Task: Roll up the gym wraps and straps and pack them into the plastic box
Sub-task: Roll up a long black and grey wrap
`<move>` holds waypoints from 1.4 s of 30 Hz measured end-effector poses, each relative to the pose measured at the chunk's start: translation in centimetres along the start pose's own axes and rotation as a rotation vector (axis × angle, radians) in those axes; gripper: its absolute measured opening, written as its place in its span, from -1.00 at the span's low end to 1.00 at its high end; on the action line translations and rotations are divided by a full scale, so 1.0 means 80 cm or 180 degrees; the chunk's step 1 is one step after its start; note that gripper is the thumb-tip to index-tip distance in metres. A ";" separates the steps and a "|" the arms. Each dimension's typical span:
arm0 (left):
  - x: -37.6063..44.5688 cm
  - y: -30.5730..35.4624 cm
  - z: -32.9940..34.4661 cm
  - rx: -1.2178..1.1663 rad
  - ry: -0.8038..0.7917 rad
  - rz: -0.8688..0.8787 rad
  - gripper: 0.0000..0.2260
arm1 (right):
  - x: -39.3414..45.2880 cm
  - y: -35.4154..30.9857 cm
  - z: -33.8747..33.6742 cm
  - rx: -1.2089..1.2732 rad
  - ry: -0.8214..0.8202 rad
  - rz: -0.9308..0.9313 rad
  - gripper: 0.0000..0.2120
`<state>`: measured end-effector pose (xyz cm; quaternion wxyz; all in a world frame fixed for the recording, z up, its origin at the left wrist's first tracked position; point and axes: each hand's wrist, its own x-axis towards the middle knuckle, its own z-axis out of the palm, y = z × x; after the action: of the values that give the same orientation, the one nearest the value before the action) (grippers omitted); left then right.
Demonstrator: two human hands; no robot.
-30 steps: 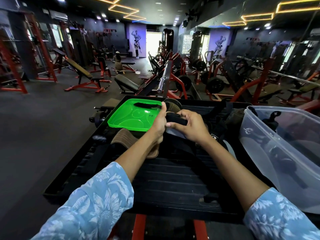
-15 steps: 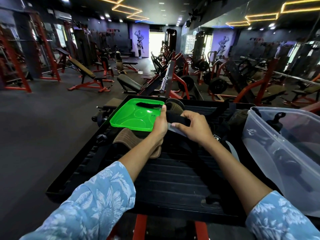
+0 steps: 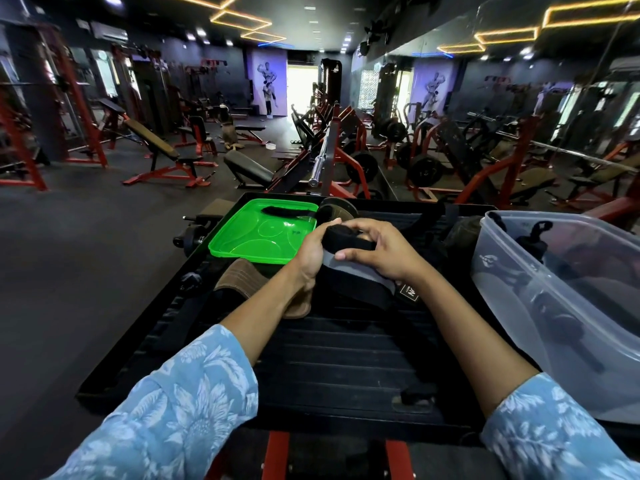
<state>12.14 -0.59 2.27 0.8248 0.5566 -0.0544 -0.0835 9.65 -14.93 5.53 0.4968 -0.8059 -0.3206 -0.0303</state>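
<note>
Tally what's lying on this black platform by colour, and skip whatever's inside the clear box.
Green: 1, lid
Clear: 1, plastic box
Brown: 2, flat strap, roll
Black: 2, wrap gripped by left hand and right hand, loose strap on the lid
Total: 6; the dark heap beside the box is too unclear to count.

Dim gym, orange ceiling strips (image 3: 242,19), blown-out doorway (image 3: 302,90); wide-angle edge bending, blurred sleeves.

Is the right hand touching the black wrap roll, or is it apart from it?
Touching. In the head view the right hand curls its fingers around the black wrap roll, with no gap showing; the left hand grips its other end.
</note>
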 end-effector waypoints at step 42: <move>-0.010 0.010 -0.005 -0.0210 -0.0902 -0.0138 -0.35 | 0.003 0.006 0.011 0.0325 0.0256 -0.0107 -0.72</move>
<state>11.51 0.18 2.83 0.8247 0.5129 -0.1554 -0.1809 9.90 -14.26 4.82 0.5492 -0.7721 -0.3149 -0.0547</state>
